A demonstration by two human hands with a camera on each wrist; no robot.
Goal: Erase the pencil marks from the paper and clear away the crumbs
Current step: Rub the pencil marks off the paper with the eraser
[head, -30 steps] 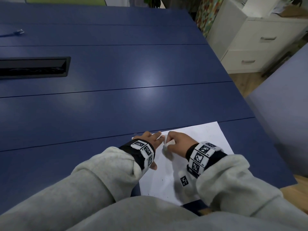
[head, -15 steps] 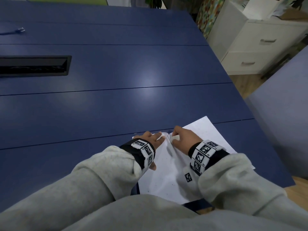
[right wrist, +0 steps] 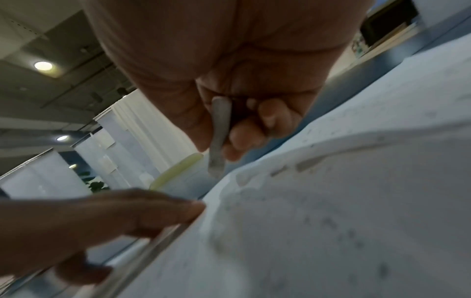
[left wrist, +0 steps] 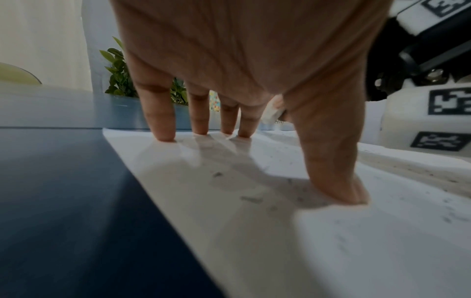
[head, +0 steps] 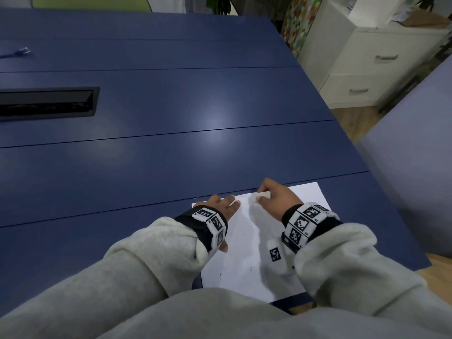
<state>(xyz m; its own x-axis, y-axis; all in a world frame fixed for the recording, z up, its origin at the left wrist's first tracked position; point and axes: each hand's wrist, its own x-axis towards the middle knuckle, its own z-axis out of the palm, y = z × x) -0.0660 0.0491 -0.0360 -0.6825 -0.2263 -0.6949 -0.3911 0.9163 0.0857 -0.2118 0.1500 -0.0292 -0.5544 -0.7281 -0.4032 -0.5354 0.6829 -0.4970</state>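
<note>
Nearest: two grey sleeves, one per arm, each ending in one black wristband with white marker blocks. One sheet of paper [head: 244,253] lay flat on the blue table [head: 171,148], at its near right corner. Dark crumbs [head: 241,265] were scattered over the sheet's near half, too many and too small to count; the left wrist view showed more of them [left wrist: 251,199] around the thumb.

Left hand [head: 220,206] lay on the sheet's far left corner, four fingers [left wrist: 163,125] straight with tips pressed to the paper, thumb also down on it. It held nothing.

Right hand [head: 274,199] sat at the sheet's far edge, just beside the left, fingers curled. It pinched one white eraser [head: 260,196] between thumb and fingers; in the right wrist view the eraser [right wrist: 219,137] pointed down, its tip just above the paper or touching it, not clear which.

Further out: one black slot [head: 46,101] set into the table at left, one cable end [head: 23,50] beyond it. Past the table's right edge stood one white cabinet [head: 367,64] with two drawer handles visible.
</note>
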